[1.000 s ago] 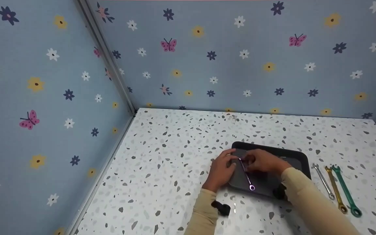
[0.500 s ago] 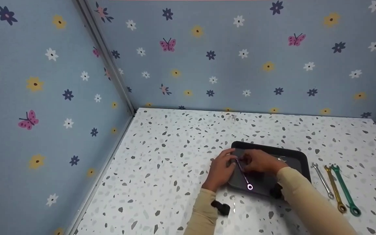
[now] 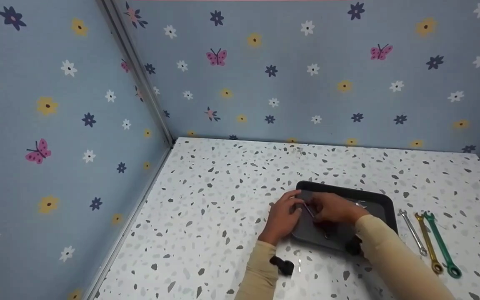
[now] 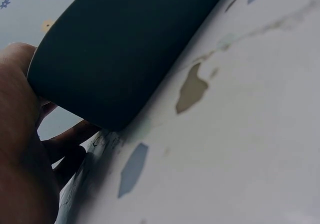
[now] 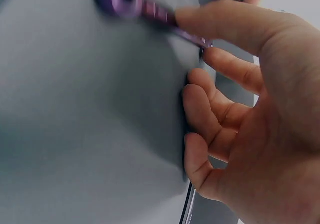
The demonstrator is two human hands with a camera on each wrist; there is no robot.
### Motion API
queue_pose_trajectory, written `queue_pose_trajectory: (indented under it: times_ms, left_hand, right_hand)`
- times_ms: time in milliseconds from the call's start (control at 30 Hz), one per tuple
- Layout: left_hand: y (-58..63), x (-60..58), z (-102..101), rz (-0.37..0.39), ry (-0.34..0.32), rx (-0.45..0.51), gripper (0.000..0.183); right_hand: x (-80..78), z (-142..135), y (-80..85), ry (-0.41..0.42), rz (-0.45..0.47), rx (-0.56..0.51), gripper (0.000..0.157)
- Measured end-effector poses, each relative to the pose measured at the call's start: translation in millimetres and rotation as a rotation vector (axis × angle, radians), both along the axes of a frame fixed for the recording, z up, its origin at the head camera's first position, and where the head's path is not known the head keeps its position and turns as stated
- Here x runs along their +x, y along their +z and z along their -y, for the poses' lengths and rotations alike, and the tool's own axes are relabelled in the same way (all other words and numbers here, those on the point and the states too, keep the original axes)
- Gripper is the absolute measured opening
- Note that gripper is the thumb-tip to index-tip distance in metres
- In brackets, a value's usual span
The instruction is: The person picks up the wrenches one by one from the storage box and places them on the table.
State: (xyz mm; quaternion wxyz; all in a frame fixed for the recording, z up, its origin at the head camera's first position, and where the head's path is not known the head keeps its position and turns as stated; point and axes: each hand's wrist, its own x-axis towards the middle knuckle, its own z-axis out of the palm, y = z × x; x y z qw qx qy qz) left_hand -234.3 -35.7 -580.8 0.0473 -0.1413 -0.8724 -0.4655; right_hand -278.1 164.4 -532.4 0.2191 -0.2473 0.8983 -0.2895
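Note:
A dark grey rectangular tray (image 3: 386, 199) lies on the speckled table. My left hand (image 3: 282, 216) holds its left side; in the left wrist view the thumb side of that hand (image 4: 20, 129) is at the rim and the fingers show behind the tray wall (image 4: 115, 49). My right hand (image 3: 336, 207) is over the inside of the tray. It pinches a purple ratcheting wrench (image 5: 157, 13) between thumb and index finger, the ring end pointing away from the palm. The other right fingers are bent close to the tray floor. In the head view the right hand hides part of the wrench.
Right of the tray lie a silver wrench (image 3: 413, 233), a gold wrench (image 3: 428, 243) and a green wrench (image 3: 443, 245), side by side. Inside the tray, a shiny silver piece (image 3: 361, 204) shows partly behind the right wrist. Flowered walls stand behind and to the left.
The purple wrench's ring end, bright near the tray's front earlier, has swung right and is now dark and mostly covered by my right hand. My left hand has stayed on the tray.

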Motion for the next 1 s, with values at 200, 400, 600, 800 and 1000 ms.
queue_pose_trajectory:
  times_ms: [200, 400, 600, 800, 1000]
  left_hand:
    - [-0.7, -0.8, 0.6, -0.009, 0.000, -0.002, 0.025]
    - [-1.5, -1.0, -0.4, -0.011, 0.010, -0.006, 0.026]
    - [-0.6, -1.1, -1.0, -0.011, 0.001, 0.002, 0.026]
    - [-0.9, -0.6, -0.9, -0.018, 0.007, -0.011, 0.026]
    - [0.0, 0.6, -1.9, -0.029, 0.008, -0.006, 0.025]
  right_hand:
    - [-2.8, -4.5, -0.8, -0.047, -0.003, 0.024, 0.046]
    - [-4.2, -9.8, -4.5, -0.098, 0.008, 0.015, 0.045]
    - [-5.3, -11.4, -5.1, -0.118, 0.013, 0.010, 0.046]
    - [-6.9, -9.9, -3.3, -0.085, -0.044, 0.038, 0.044]
    - [-7.7, -12.5, -2.4, -0.067, -0.039, -0.003, 0.038]
